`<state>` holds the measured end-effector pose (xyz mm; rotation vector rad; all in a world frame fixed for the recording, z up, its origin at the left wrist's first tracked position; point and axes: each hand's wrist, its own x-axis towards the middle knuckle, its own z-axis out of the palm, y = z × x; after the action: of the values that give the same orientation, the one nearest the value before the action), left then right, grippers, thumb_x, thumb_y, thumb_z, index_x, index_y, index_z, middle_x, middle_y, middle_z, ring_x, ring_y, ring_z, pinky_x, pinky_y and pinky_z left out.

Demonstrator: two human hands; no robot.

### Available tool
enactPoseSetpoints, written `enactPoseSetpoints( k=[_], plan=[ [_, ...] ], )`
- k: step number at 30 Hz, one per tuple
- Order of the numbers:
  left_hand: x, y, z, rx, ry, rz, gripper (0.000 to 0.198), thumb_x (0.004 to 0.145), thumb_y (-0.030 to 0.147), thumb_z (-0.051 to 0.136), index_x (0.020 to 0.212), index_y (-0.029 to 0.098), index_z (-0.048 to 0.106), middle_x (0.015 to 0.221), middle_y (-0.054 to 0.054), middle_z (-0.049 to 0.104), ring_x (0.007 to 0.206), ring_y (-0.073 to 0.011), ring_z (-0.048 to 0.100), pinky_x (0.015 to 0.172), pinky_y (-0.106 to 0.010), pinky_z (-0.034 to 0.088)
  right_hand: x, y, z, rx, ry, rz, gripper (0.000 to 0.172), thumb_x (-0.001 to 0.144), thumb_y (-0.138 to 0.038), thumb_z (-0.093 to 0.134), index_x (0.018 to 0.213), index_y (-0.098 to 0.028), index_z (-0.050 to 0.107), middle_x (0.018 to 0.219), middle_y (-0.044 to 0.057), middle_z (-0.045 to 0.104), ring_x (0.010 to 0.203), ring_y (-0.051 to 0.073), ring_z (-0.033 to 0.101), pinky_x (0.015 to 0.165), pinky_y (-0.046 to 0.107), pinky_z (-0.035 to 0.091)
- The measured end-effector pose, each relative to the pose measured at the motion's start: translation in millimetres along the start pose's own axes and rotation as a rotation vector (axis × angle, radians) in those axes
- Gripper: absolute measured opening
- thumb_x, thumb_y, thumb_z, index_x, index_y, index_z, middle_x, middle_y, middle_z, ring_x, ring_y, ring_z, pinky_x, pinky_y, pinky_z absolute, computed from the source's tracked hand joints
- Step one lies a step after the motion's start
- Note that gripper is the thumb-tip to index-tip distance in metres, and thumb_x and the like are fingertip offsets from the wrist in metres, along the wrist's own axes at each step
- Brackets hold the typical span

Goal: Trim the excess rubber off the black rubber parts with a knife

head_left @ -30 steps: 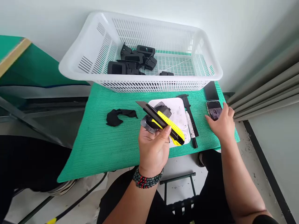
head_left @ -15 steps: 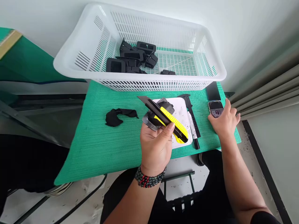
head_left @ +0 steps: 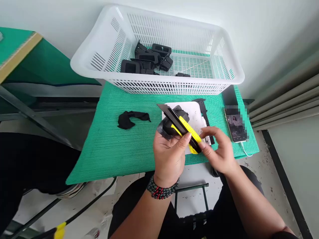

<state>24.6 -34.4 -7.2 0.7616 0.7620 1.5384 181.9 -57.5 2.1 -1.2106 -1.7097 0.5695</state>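
Cutter point(head_left: 178, 124) slants, blade point(head_left: 163, 108) away-left, left hand point(head_left: 169, 154) pinching it, right hand point(head_left: 220, 154) spread at butt point(head_left: 198, 148)

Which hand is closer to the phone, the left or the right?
Right. The right hand is left of the smartphone, at the handle end of the yellow utility knife. The left hand is farther left, holding that knife.

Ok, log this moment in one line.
Left hand: holds yellow-black slim utility knife, black plastic part | Right hand: at knife's handle end

Black trousers point(head_left: 221, 207) — beaded bracelet point(head_left: 162, 190), dark with red.
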Motion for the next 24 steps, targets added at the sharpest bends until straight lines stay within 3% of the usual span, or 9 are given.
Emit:
enactPoseSetpoints(
  k=[3, 7, 11, 15, 19, 24],
  plan=[
    [-5, -4, 5.6, -0.023, 0.039, -0.019, 0.041, 0.077, 0.031, 0.096, 0.112, 0.029, 0.075, 0.108, -0.001, 0.077, 0.093, -0.0139, 0.076, 0.082, -0.025, 0.067, -8, -9, 16, 0.232, -0.087, 0.011, 0.03, 0.098, -0.038, 0.07, 0.123, -0.024, 0.059, 0.103, 0.006, 0.075, 0.086, 0.019, 0.07, 0.077, 0.035, 0.061],
    [-10, -11, 11.3, -0.02, 0.077, -0.001, 0.046, 0.072, 0.032, 0.099, 0.112, 0.028, 0.076, 0.112, -0.002, 0.078, 0.099, -0.0152, 0.075, 0.088, -0.026, 0.067, -15, -8, 23, 0.453, -0.088, 0.216, 0.027, 0.099, -0.038, 0.069, 0.119, -0.026, 0.056, 0.099, 0.003, 0.07, 0.08, 0.016, 0.066, 0.071, 0.032, 0.059],
    [-15, -17, 13.0, 0.004, 0.108, 0.027, 0.046, 0.072, 0.032, 0.099, 0.112, 0.027, 0.075, 0.114, -0.002, 0.077, 0.102, -0.0143, 0.074, 0.088, -0.023, 0.066, -20, -6, 23, 0.64, -0.13, 0.324, 0.027, 0.098, -0.038, 0.071, 0.116, -0.027, 0.055, 0.102, 0.001, 0.064, 0.075, 0.012, 0.062, 0.066, 0.029, 0.056],
    [-18, -22, 11.4, 0.096, 0.12, 0.103, 0.043, 0.078, 0.039, 0.095, 0.112, 0.025, 0.072, 0.114, -0.004, 0.076, 0.103, -0.0159, 0.074, 0.09, -0.026, 0.066, -23, -8, 23, 0.763, -0.14, 0.391, 0.026, 0.096, -0.036, 0.072, 0.113, -0.028, 0.055, 0.102, -0.001, 0.06, 0.072, 0.01, 0.06, 0.064, 0.027, 0.054],
    [-17, -26, 7.5, 0.224, 0.096, 0.206, 0.035, 0.085, 0.044, 0.088, 0.102, 0.023, 0.068, 0.099, -0.001, 0.072, 0.088, -0.0127, 0.072, 0.078, -0.022, 0.062, -21, -10, 20, 0.783, -0.097, 0.47, 0.027, 0.093, -0.036, 0.072, 0.113, -0.027, 0.057, 0.091, -0.003, 0.06, 0.067, 0.011, 0.056, 0.061, 0.026, 0.05],
    [-17, -24, 6.4, 0.232, -0.002, 0.234, 0.03, 0.1, 0.054, 0.068, 0.105, 0.024, 0.065, 0.096, -0.002, 0.072, 0.078, -0.0144, 0.071, 0.068, -0.026, 0.059, -16, -4, 8, 0.867, -0.098, 0.487, 0.035, 0.091, -0.049, 0.075, 0.11, -0.025, 0.06, 0.079, -0.004, 0.065, 0.059, 0.01, 0.057, 0.057, 0.026, 0.048]
  ],
)
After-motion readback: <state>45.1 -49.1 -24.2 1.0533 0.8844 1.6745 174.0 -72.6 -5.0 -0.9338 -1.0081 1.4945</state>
